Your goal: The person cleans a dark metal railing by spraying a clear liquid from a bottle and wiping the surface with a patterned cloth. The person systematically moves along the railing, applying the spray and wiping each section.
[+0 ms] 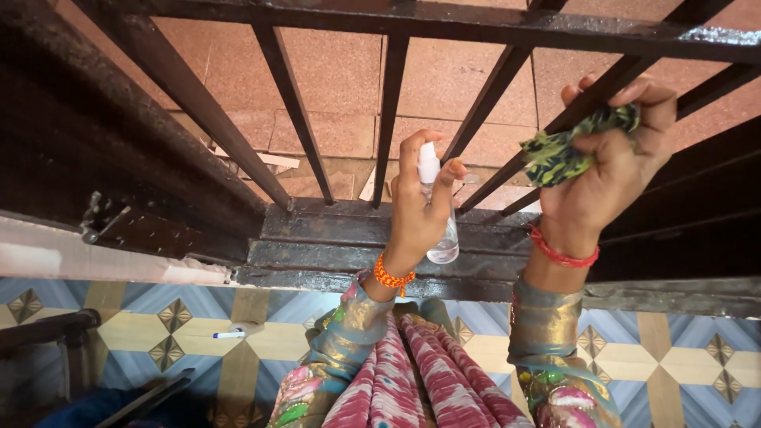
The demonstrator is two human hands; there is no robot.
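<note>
Up near the centre of the frame, the left hand is reaching forward with the wrist bent back, its fingers closing fully round a small clear spray bottle with a white cap, the forefinger arching over the top. An orange thread band is circling that wrist. The bottle is standing upright just in front of the dark metal bars, over the stepped sill at mid-frame.

At the upper right, the right hand is rising higher, palm turned toward the grille, and is clenching tightly on a crumpled green patterned cloth, pressing it against a slanting bar. A red thread bracelet is sitting on this wrist. Both forearms are emerging from shiny grey-gold sleeves at the bottom of the frame, above pink patterned fabric.

Beyond the bars, reddish paving slabs are filling the upper frame. At lower left, a small white tube with a blue end is lying on the blue and cream diamond-patterned floor; whether it bears a label cannot be told.
</note>
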